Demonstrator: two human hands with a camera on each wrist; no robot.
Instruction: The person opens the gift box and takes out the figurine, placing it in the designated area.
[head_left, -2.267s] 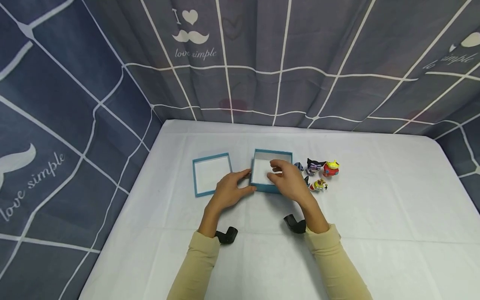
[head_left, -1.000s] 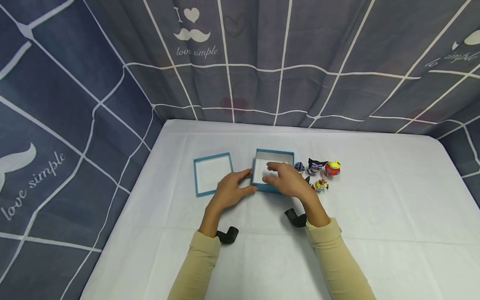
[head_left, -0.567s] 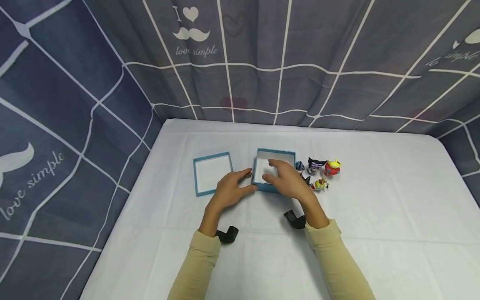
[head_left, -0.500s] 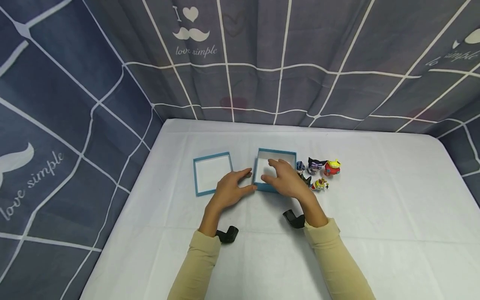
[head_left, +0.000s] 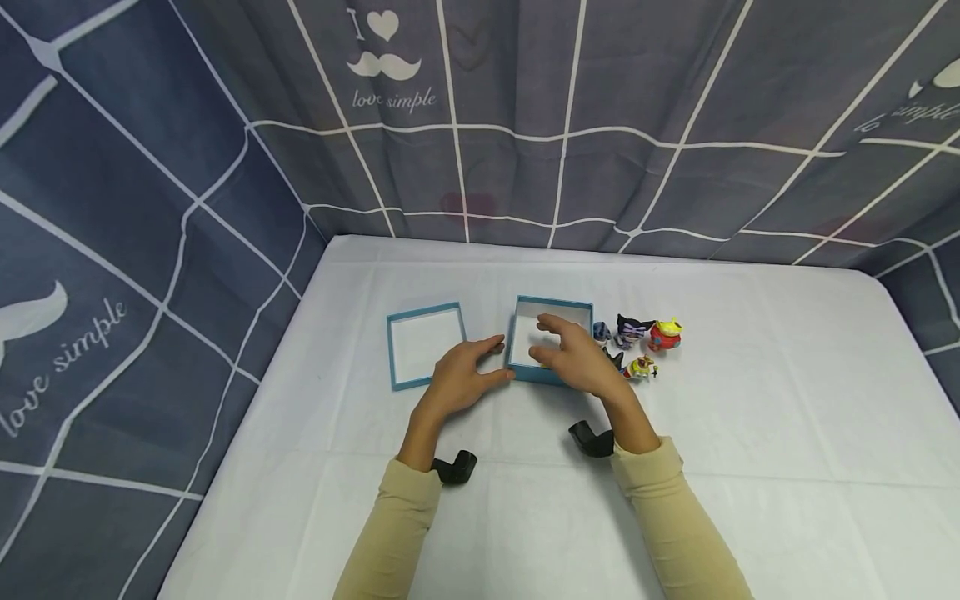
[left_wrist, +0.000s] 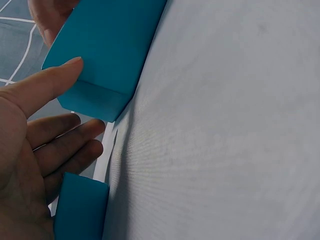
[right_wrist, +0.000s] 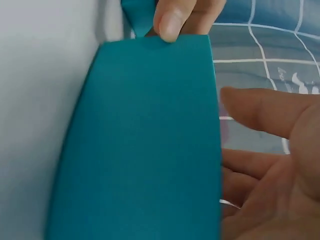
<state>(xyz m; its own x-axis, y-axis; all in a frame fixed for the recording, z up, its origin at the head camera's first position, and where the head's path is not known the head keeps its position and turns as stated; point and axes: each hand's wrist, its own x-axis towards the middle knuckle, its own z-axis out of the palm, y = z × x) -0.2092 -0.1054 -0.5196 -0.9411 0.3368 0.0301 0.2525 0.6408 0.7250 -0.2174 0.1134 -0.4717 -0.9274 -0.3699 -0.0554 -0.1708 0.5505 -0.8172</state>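
Note:
An open teal box (head_left: 536,374) with a white inside stands mid-table. My left hand (head_left: 459,379) is at its left side, the thumb touching the front corner and the other fingers relaxed. Over the box hangs my right hand (head_left: 581,360), fingers loosely bent, with nothing visible between thumb and fingers; it hides part of the inside. In the right wrist view the box's front wall (right_wrist: 140,135) fills the middle, the right fingers beyond its top edge. The matching shallow lid (head_left: 420,346) lies inside up, partly behind my left hand.
Right of the box sit several small figurines: a black-eared one (head_left: 628,332), a red one with a yellow top (head_left: 664,335), a small red-and-yellow one (head_left: 640,367) and a blue one (head_left: 601,332). A grid-patterned curtain (head_left: 510,175) borders the white tabletop (head_left: 750,375).
The box has slid slightly right, nearer the figurines, leaving the left fingertips a little behind its far left side. The right hand has shifted slightly over the box; the lid lies as before.

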